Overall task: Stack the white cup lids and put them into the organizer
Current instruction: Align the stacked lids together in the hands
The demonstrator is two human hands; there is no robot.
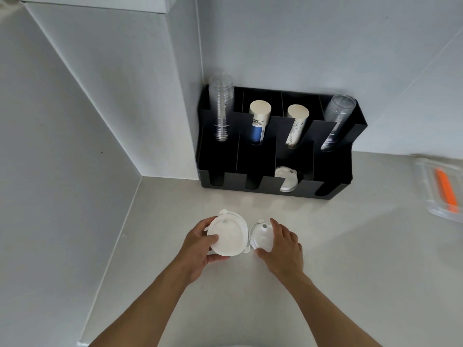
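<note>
My left hand point(198, 249) grips a stack of white cup lids point(229, 234) just above the pale counter, thumb on top. Right beside it, my right hand point(283, 249) holds a single white lid point(261, 236), tilted, fingers around its right edge. The two lid groups nearly touch. Behind them stands the black organizer point(333, 169) against the wall. A few white lids point(285, 179) lie in its third front slot from the left; the other front slots look dark.
The organizer's back row holds two stacks of clear cups point(221, 108) at the ends and two paper-cup stacks point(259, 121) between. A clear box with an orange item point(446, 189) sits at the right. White walls close in on the left.
</note>
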